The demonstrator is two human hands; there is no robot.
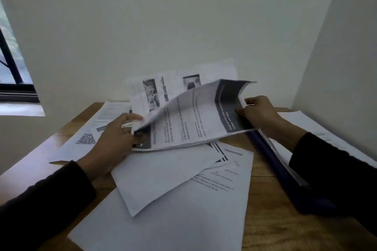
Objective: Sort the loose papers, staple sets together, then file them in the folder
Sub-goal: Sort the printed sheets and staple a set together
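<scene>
Both hands work one set of printed sheets above the middle of the wooden table (271, 228). At about nine o'clock from that set, the left hand (114, 138) curls its fingers round the near-left corner of the printed set (195, 120), thumb side up, with a small white slip of paper bearing print showing between the fingers. At about three o'clock, the right hand (259, 112) pinches the dark-banded far-right edge of the same set, thumb pressed on the printed face. Between the two grips the top sheet bows upward, and a further page with small photographs (151, 91) stands up behind it at twelve o'clock, leaning toward the wall (183, 16). Dark sleeves cover both forearms.

Directly below the held set, at six o'clock, loose papers (163, 177) lie overlapping on the table: a blank-faced sheet skewed across a larger sheet with lines of text, and a page with dark diagonal stripes peeking out between them. At nine to ten o'clock, under and beyond the left hand, a sheet with a QR code (85, 139) lies flat, with more printed pages past it toward the wall.

At three to four o'clock, a dark blue folder (285, 177) lies along the right side of the table, with a stack of white sheets (318, 128) on it under the right forearm.

A window (10, 63) shows at far nine o'clock.
</scene>
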